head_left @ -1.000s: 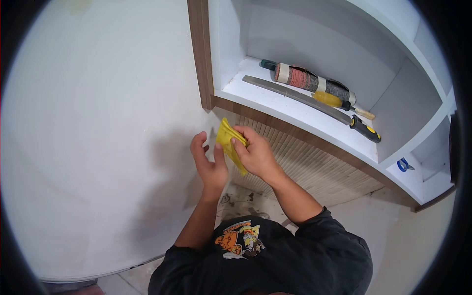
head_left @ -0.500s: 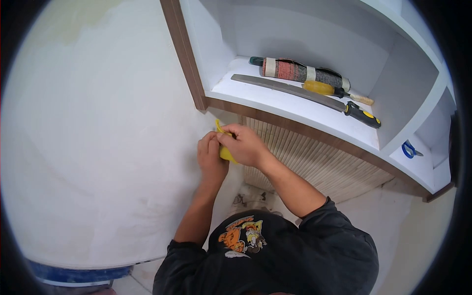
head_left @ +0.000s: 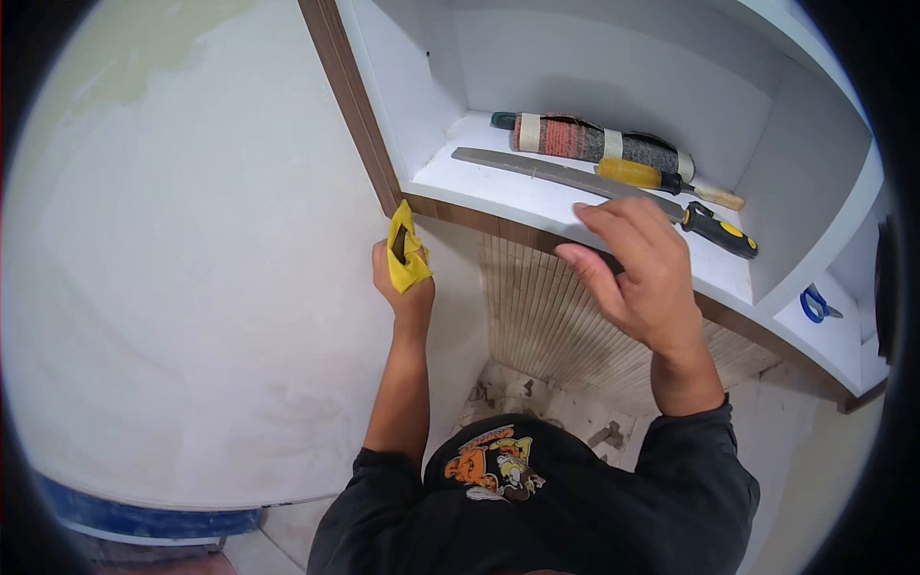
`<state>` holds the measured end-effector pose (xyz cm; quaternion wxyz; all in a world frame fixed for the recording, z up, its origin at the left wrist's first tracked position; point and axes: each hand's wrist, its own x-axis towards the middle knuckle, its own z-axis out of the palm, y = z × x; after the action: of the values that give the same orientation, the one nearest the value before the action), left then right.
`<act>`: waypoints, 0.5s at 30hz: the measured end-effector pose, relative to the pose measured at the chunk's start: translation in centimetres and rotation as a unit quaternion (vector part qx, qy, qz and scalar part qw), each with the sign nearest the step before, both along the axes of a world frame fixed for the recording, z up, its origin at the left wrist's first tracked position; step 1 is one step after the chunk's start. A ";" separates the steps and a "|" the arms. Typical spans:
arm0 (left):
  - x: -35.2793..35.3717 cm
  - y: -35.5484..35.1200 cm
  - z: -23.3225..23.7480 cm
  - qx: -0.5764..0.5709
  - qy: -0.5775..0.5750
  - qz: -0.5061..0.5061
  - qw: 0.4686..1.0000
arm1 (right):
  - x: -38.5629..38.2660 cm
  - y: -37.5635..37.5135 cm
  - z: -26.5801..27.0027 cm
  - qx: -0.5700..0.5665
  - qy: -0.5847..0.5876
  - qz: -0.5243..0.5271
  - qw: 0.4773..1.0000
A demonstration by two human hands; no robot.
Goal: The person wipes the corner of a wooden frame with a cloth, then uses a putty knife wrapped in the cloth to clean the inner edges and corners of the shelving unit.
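Observation:
My left hand grips a folded yellow cloth-like piece with a dark opening in its top, close to the lower corner of the wood-edged cabinet. In front of the shelf's edge is my right hand, thumb and fingers apart, holding nothing. Behind it on the white shelf lie a long file with a black and yellow handle, a yellow-handled tool and a striped rolled fabric bundle with pale bands.
Blue-handled scissors lie in the right compartment. A brown wooden edge frames the cabinet. Ribbed panelling is below the shelf. A pale wall fills the left, with a blue object at lower left.
My right hand has let go of the yellow piece and moved right, to the shelf's front edge. My left hand has kept hold of the piece, now more exposed.

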<state>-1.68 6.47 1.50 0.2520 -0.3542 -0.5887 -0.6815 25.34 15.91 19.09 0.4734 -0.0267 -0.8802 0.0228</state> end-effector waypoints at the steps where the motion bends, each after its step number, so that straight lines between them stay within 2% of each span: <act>1: -0.3 0.1 -0.4 -0.013 0.031 0.025 0.999 | 0.3 0.6 -0.3 0.007 -0.006 -0.027 1.000; 3: -0.8 0.4 -0.9 -0.039 0.095 0.074 0.992 | 0.5 1.8 -1.1 0.013 -0.009 -0.064 0.998; 8: -0.6 1.6 -0.3 -0.043 0.131 0.109 0.984 | 0.0 3.5 -3.0 0.036 -0.036 -0.131 0.990; 12: -0.8 1.8 0.0 -0.042 0.140 0.167 0.975 | -0.4 3.6 -2.9 0.050 -0.052 -0.124 0.990; 15: -1.1 1.2 0.3 -0.069 0.207 0.170 0.961 | -0.5 3.4 -3.0 0.048 -0.058 -0.130 0.989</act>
<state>-2.78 7.69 1.77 0.4557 -0.3988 -0.6204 -0.4984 24.81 19.28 16.11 0.4210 -0.1195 -0.8953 -0.0830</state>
